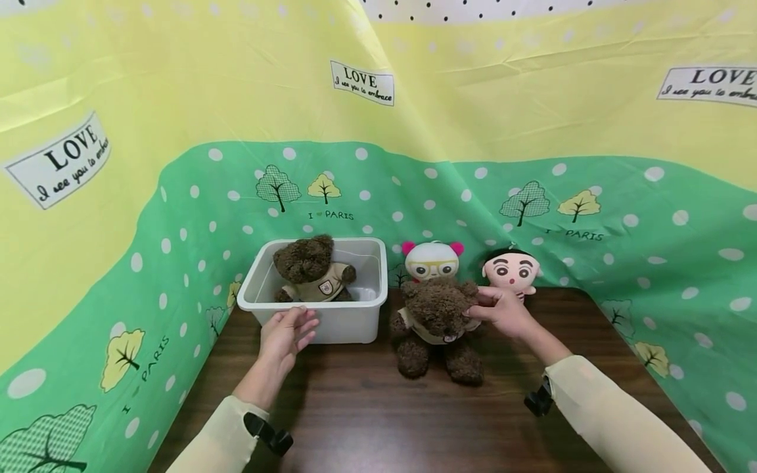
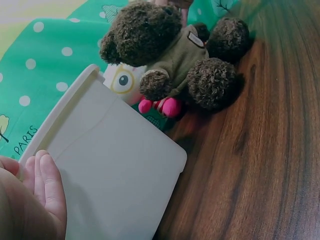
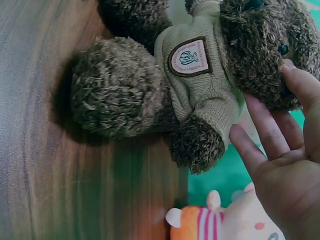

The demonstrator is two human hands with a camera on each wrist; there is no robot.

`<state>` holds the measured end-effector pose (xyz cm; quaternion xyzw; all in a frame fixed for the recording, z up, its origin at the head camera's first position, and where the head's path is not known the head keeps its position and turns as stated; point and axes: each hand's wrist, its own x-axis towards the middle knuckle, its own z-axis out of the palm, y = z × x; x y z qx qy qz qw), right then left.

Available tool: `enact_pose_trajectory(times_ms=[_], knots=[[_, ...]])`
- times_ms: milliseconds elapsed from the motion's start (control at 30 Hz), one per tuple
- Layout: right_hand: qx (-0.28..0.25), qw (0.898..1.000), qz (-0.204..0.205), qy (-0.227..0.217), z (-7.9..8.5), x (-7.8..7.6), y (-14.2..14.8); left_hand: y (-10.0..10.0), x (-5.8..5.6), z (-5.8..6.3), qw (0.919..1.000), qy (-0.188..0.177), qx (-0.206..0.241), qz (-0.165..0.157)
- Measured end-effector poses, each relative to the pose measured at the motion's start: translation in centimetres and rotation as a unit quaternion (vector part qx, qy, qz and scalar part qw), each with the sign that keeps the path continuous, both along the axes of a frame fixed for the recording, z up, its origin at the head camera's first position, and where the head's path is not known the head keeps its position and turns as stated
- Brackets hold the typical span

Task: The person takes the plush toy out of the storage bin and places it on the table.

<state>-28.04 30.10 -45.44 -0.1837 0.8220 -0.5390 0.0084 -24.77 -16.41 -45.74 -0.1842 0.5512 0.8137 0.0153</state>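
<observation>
A brown teddy bear (image 1: 437, 309) in a khaki sweater with a badge is upright on the table, its head bent forward. My right hand (image 1: 505, 312) grips the side of its head; in the right wrist view the thumb lies by its face and the fingers are behind. My left hand (image 1: 286, 335) holds the front rim of a light grey plastic bin (image 1: 322, 325), fingers along the outer wall. A second, similar teddy bear (image 1: 313, 269) sits inside the bin, leaning left.
Behind the front bear stands a white plush toy (image 1: 432, 257) with pink ears and yellow glasses. To its right is a black-haired plush doll (image 1: 511, 272). Patterned cloth (image 1: 414, 184) hangs behind and beside the dark wooden table (image 1: 378, 420).
</observation>
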Motion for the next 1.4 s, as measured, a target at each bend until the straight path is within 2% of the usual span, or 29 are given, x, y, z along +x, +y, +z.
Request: enact_pose_trajectory(times_ms=[300, 500, 667, 767, 933, 1067, 1200, 1400], knots=[[0.018, 0.999, -0.028, 0.020, -1.1, -0.4, -0.3, -0.1, -0.1, 0.0, 1.0000, 0.004, 0.003, 0.007], [0.010, 1.000, -0.022, -0.011, -1.0, -0.6, -0.6, -0.2, 0.0, -0.1, 0.9999, 0.004, 0.002, 0.013], [0.040, 0.998, -0.030, -0.025, -0.7, -1.0, -0.7, -0.3, 0.0, -0.2, 0.9999, 0.007, 0.004, 0.011], [0.045, 0.997, -0.038, -0.050, -0.8, -1.3, -0.7, -0.3, -0.1, -0.2, 0.9999, 0.008, 0.005, 0.011], [0.012, 0.995, -0.034, -0.098, -1.2, -1.8, -0.7, -0.3, -0.1, -0.2, 0.9999, 0.007, 0.002, 0.007], [-0.004, 0.993, -0.031, -0.116, -1.3, -2.1, -0.6, -0.3, 0.0, -0.2, 0.9999, 0.010, -0.001, 0.002], [-0.014, 0.993, -0.037, -0.112, -1.3, -2.5, -0.3, -0.2, -0.1, -0.2, 1.0000, 0.009, 0.000, 0.001], [-0.062, 0.993, -0.034, -0.099, -1.4, -3.3, 0.0, -0.1, -0.2, -0.1, 0.9999, 0.008, -0.001, 0.006]])
